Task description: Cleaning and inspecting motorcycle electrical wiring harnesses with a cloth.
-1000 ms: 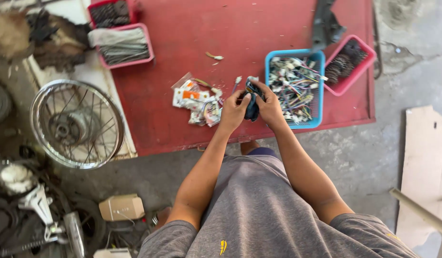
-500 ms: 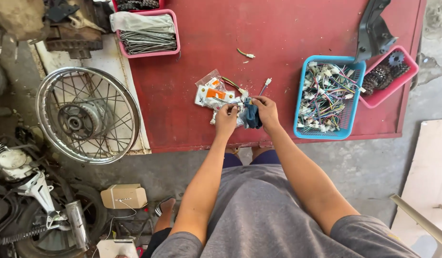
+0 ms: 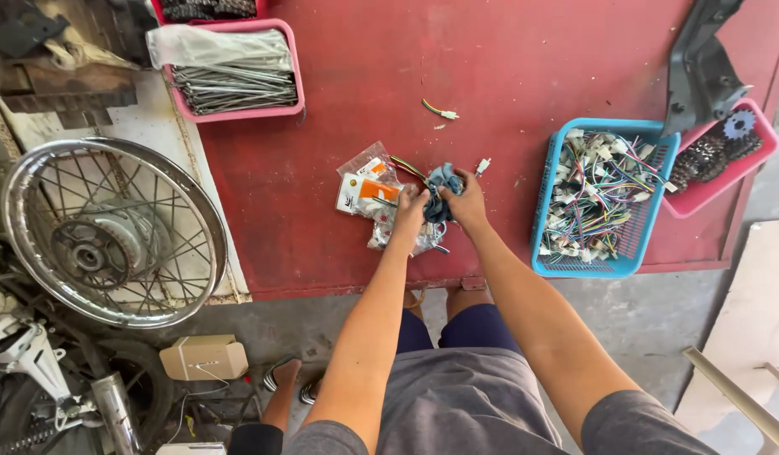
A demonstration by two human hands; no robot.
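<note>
Both hands meet at the middle of the red table [image 3: 524,76]: the left hand [image 3: 409,206] and the right hand [image 3: 467,200] are each closed on a small dark blue-grey bundle [image 3: 441,187] held between them, just above the tabletop. What the bundle is cannot be made out; it looks like wrapped wiring or cloth, and the fingers cover much of it. Thin coloured wires [image 3: 406,165] trail from it toward 10 o'clock. Under the left hand lies a heap of clear packets with orange and white cards [image 3: 368,192], partly hidden by the wrist. At 3 o'clock from the hands a blue basket [image 3: 650,135] holds a tangle of coloured wire connectors. Beyond it, at 2 o'clock, a pink basket [image 3: 756,164] carries sprockets and chain, with a black metal bracket [image 3: 701,67] cut off by the top edge. At 10 o'clock a pink tray [image 3: 293,72] holds metal spokes half under a clear bag. A short loose wire [image 3: 438,109] lies at 12 o'clock. Left of the table, a spoked wheel [image 3: 112,232] rests on a pale board over a grey concrete floor [image 3: 659,320], with motorcycle parts at 8 o'clock.
</note>
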